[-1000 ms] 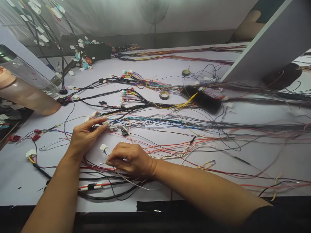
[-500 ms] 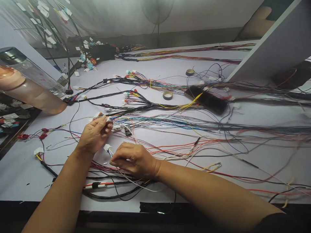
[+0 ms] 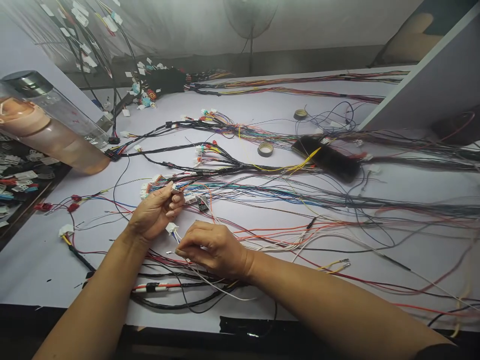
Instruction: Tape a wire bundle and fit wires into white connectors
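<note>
My left hand (image 3: 155, 212) is curled, fingers closed round a small white connector (image 3: 173, 190) at the end of a bunch of coloured wires. My right hand (image 3: 213, 248) lies low on the table, thumb and fingers pinched on a thin wire whose bare metal tip (image 3: 169, 252) sticks out to the left. Between the two hands rests another small white connector (image 3: 171, 227) with blue and white wires. A wide wiring harness (image 3: 240, 190) of many coloured strands spreads over the white table (image 3: 33, 260) from my hands to the right.
Two tape rolls (image 3: 265, 149) (image 3: 300, 114) lie at mid table beside a black wrapped bundle (image 3: 330, 159). A clear cylinder (image 3: 48, 117) leans at the left over a tray of connectors (image 3: 18, 175). A grey slanted board (image 3: 431, 85) stands at the right. Red terminals (image 3: 73, 202) lie left.
My left hand has lifted the white connector off the table and turned palm-up toward me. My right hand has kept its pinch on the wire; the view has shifted slightly.
</note>
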Motion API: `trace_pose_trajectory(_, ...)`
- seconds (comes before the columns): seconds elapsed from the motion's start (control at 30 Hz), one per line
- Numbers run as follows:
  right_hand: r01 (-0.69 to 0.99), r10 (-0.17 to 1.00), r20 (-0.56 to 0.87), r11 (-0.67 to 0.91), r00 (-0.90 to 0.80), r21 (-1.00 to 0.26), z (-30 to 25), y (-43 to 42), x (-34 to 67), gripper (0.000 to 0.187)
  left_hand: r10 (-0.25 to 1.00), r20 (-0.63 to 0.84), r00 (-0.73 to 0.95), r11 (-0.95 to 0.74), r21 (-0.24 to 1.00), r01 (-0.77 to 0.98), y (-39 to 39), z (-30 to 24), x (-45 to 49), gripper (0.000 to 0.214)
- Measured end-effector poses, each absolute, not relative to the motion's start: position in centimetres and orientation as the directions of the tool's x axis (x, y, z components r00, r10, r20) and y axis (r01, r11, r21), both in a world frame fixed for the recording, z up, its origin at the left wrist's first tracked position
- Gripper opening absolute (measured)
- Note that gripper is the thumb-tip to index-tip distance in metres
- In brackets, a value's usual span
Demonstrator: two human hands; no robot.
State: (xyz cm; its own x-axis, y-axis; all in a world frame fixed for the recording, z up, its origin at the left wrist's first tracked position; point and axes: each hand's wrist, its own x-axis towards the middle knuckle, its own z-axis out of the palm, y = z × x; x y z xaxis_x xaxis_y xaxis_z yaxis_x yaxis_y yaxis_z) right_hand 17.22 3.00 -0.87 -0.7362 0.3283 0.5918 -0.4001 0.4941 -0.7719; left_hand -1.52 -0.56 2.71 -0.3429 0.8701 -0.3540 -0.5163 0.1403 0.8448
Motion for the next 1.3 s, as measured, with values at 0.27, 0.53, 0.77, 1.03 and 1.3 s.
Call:
trace_pose_trajectory(0.27,-0.393,0.319,0.581,0.493,-0.749,-0.776,-0.86,3.02,17.21,0.011,0.902,-0.276,-0.333,0.112,0.893,-0.436,-0.6,2.34,-1.28,0.022)
trace_pose_trajectory(0.53,-0.382,0.327,0.573,0.493,-0.751,-0.782,-1.02,2.9,17.22,0.01,0.908,-0.254,-0.333,0.126,0.924,-0.36,-0.58,2.54,-1.01,0.031)
trace_pose_trajectory(0.77,-0.414,0.317,0.6,0.491,-0.735,-0.766,-0.92,2.92,17.18,0.014,0.909,-0.24,-0.341,0.133,0.942,-0.309,-0.59,2.68,-0.78,0.035)
trace_pose_trajectory(1.03,-0.396,0.32,0.584,0.492,-0.746,-0.775,-1.07,2.9,17.22,0.011,0.902,-0.204,-0.381,0.088,0.95,-0.301,-0.67,2.63,-0.65,0.035)
trace_pose_trajectory(1.3,-0.368,0.299,0.567,0.519,-0.767,-0.771,-1.19,2.93,17.16,0.013,0.905,-0.167,-0.393,0.054,0.958,-0.282,-0.97,1.92,-1.31,0.033)
